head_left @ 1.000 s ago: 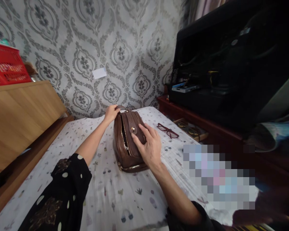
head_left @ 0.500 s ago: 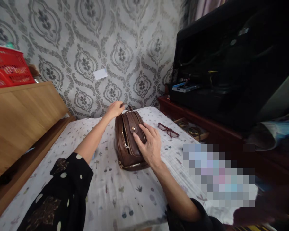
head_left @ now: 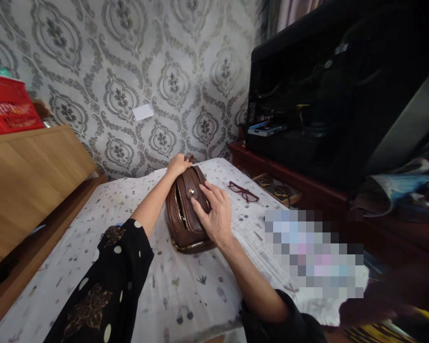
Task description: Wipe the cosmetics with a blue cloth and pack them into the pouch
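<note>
A brown leather handbag (head_left: 184, 236) with gold zippers and a small gold stud on its top strap rests on a white printed cloth (head_left: 164, 290). One zipped pocket on its left part gapes a little. My left hand (head_left: 179, 165) is closed at the bag's far end, by the looped handle (head_left: 189, 157); its fingertips are partly hidden. My right hand (head_left: 217, 212) grips the near right part of the bag, thumb beside the stud and fingers over the right side. Dark red eyeglasses (head_left: 243, 192) lie on the cloth to the right of the bag.
A wooden headboard-like panel (head_left: 39, 166) stands on the left with a red basket (head_left: 12, 105) on it. To the right are a large black television (head_left: 307, 95), a small open drawer (head_left: 279, 190) and a blurred-out patch on the cloth. Patterned wallpaper is behind.
My left hand has moved in closer against the bag's far end, and the handle has dropped lower toward the bag. My right hand keeps its place on the bag. The view has shifted slightly right.
</note>
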A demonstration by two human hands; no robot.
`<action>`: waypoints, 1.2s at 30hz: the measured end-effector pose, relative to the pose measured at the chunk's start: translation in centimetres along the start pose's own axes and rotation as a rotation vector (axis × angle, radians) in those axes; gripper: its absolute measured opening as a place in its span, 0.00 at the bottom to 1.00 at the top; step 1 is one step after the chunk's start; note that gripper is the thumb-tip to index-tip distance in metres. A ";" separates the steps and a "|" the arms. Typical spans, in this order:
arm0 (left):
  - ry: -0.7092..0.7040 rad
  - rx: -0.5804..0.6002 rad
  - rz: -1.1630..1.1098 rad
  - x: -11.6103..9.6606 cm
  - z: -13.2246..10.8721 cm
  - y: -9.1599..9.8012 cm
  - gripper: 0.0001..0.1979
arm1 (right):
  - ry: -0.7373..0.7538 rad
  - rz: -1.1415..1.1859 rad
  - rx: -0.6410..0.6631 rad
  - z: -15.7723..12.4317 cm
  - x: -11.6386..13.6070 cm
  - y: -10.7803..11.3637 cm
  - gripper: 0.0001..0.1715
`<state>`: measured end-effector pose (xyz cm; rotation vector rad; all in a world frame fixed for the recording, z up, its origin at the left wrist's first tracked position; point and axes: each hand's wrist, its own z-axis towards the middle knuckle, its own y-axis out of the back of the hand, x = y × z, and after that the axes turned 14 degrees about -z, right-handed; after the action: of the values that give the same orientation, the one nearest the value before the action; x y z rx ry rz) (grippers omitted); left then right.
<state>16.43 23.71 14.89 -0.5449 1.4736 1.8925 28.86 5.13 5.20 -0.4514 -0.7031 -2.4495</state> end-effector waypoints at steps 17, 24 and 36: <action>-0.172 0.071 -0.309 0.1 -2.8 1.1 0.11 | -0.026 0.016 0.014 0.3 0.3 0.2 0.23; -0.169 0.083 -0.364 1.5 -3.1 2.7 0.11 | -0.014 -0.063 -0.063 -0.2 0.4 0.1 0.20; -0.162 -0.079 -0.054 2.8 -4.7 4.9 0.11 | 0.119 -0.176 -0.143 -1.1 0.4 -0.3 0.20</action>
<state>10.63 19.21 14.96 -0.4517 1.2731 1.9115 28.20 4.55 4.42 -0.3063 -0.5399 -2.6787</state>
